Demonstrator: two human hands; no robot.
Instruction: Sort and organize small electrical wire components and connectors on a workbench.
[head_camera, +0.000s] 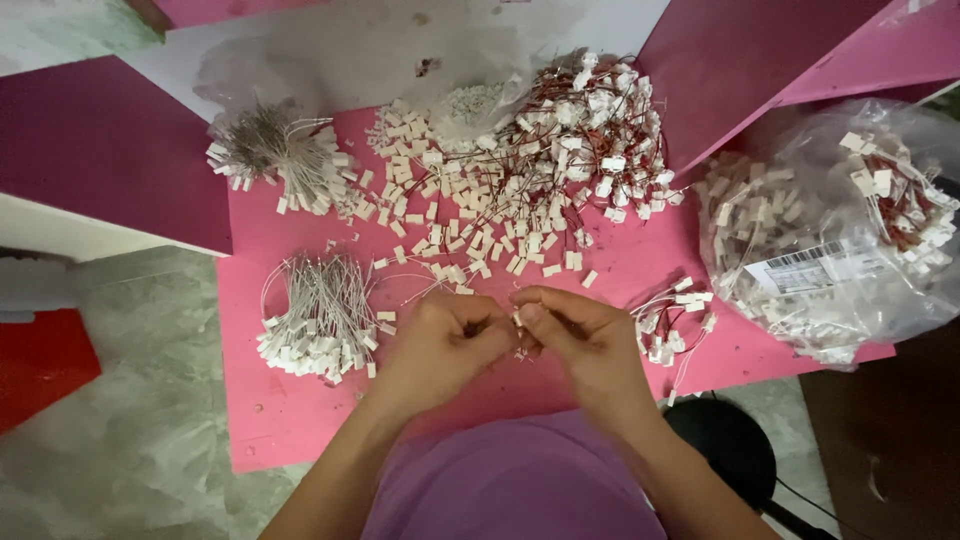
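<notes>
- Left hand (440, 345) and right hand (590, 345): both forearms rise from the lower edge of the view over a purple garment (520, 490) and converge above the near part of the pink table (270, 420); the knuckles face up and the fingertips meet at the centre.
- Grip: thumb and forefinger of each hand are pinched together on a small white connector (518, 320), which sits between the two sets of fingertips just above the table top; its long axis cannot be told, as the fingers cover most of it.
- Open room: a bare strip of table lies under and in front of the hands; the near edge runs just behind the wrists, with grey floor (140, 420) to the left and a black round object (735, 445) below the right forearm.
- Left of the hands: a bundle of white-wired connectors (320, 320), wires running roughly away from the viewer, plugs at the near end.
- Right of the hands: a small cluster of red-wired connectors (675, 320), near the right hand.
- Mid table: loose white housings (470, 220), scattered in no common direction.
- Far: a tangled heap of red-wired connectors (600, 130), a second grey-wired bundle (275, 150) at far left, and a clear plastic bag (830, 230) of parts overhanging the right edge.
</notes>
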